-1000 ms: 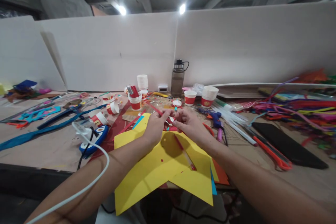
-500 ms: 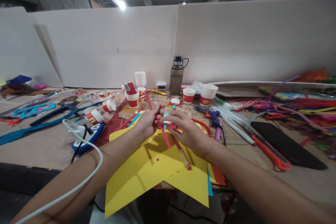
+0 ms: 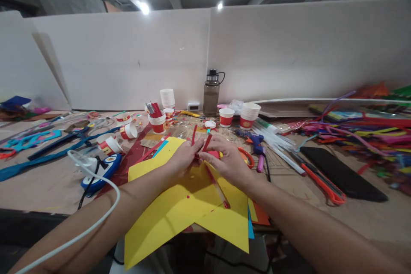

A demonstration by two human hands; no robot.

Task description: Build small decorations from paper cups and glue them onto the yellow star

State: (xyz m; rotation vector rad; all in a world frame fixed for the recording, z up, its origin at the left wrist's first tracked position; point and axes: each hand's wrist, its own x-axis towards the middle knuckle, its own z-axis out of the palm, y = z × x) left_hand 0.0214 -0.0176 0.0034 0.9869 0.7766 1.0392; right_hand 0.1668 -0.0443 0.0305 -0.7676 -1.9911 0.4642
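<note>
My left hand (image 3: 190, 153) pinches a narrow red paper strip (image 3: 194, 134), one end of which sticks up past the fingers. Close against it, my right hand (image 3: 223, 156) has its thumb and fingers closed on the strip's other part, which is bent upward. Where the fingers meet, part of the strip is hidden. Below both hands lie sheets of yellow paper (image 3: 160, 214). A pencil (image 3: 218, 188) with a red end rests on the yellow paper under my right hand. Just beyond the fingers sits a small white round piece (image 3: 210, 124) with a blue tab.
Paper cups (image 3: 226, 117) and a water bottle (image 3: 211, 94) stand at the back. To the right are a glue gun (image 3: 257, 142), a red utility knife (image 3: 324, 184) and a black flat case (image 3: 343, 173). A blue-and-white power strip (image 3: 102, 173) with a white cable lies left.
The strip, which slanted down across the yellow paper, is now bent upward between my hands. My right fingers have closed in on it. The view has shifted slightly.
</note>
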